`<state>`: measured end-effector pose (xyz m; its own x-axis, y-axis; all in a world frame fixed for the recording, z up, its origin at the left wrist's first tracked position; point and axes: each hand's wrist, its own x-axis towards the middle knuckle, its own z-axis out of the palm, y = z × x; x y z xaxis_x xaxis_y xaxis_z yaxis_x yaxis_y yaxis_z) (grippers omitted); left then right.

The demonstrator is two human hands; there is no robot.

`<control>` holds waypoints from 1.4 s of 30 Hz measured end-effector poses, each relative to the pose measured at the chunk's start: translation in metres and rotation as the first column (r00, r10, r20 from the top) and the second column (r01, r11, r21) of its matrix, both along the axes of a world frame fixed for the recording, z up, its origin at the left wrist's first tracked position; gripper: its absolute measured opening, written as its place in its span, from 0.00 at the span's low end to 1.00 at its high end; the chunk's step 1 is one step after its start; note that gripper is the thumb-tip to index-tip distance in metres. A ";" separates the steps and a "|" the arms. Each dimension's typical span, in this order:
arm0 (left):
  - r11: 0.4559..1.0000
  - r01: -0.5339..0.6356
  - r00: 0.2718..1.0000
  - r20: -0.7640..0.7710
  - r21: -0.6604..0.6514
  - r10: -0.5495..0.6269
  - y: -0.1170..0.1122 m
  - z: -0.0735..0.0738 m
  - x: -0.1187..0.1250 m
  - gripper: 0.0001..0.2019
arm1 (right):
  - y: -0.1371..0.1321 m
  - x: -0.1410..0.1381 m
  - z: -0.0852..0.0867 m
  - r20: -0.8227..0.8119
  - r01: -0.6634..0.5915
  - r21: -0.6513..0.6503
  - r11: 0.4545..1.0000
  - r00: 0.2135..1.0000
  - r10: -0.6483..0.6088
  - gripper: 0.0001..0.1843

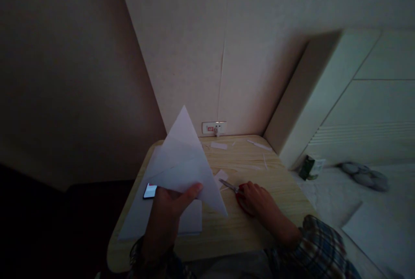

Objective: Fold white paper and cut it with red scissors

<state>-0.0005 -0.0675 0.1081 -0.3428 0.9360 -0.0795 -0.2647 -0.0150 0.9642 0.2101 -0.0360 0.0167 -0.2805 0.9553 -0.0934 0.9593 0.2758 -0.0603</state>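
My left hand (pixel 171 205) grips a folded sheet of white paper (pixel 186 153), thumb on top and the other fingers hidden beneath. The paper is triangular and tilts up above the table, its point towards the wall. At the right, my right hand (pixel 261 201) is closed on the red handles of a pair of scissors (pixel 233 187). Their blades point left, low over the tabletop beside a small paper scrap (pixel 221 178). Partly covered by the left hand and the paper, a phone (pixel 150 191) with a lit screen rests on white sheets (pixel 134 218).
The wooden table (pixel 227 236) stands against a wall with a socket (pixel 214 128). Paper strips (pixel 218 145) lie scattered along its back. To the right is a bed (pixel 337 188) holding a small green-and-white box (pixel 311 168) and a grey item (pixel 365 175).
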 end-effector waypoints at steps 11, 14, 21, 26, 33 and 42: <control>0.937 0.313 0.928 -0.161 -0.158 -0.337 -0.005 0.001 0.005 0.18 | 0.003 -0.015 0.085 -0.915 -0.190 -0.063 0.980 0.403 0.019 0.14; 0.881 0.425 0.858 -0.218 -0.210 -0.466 -0.003 -0.003 0.005 0.17 | 0.001 -0.028 0.094 -0.986 -0.169 -0.100 0.981 0.148 -0.075 0.11; 0.929 0.345 0.913 -0.182 -0.134 -0.365 0.000 -0.003 0.003 0.18 | -0.001 -0.032 0.094 -0.979 -0.126 -0.194 0.973 -0.045 -0.201 0.11; 0.984 0.010 0.958 -0.284 0.176 0.041 0.001 0.007 0.002 0.14 | -0.005 -0.026 0.096 -0.982 -0.067 -0.187 0.980 -0.025 -0.189 0.12; 0.980 0.039 0.876 -0.479 0.194 0.060 0.003 0.006 -0.008 0.04 | -0.008 -0.018 0.096 -0.986 -0.034 -0.163 0.986 -0.006 -0.164 0.09; 0.978 0.164 0.855 -0.513 0.128 -0.076 0.007 0.001 -0.013 0.05 | -0.008 -0.016 0.098 -0.992 -0.019 -0.123 0.992 0.028 -0.122 0.07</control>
<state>-0.0134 -0.0602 0.1094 -0.1791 0.9571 0.2280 0.2454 -0.1809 0.9524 0.1938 -0.0441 0.1146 -0.1198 0.9801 0.1584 -0.0384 0.1548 -0.9872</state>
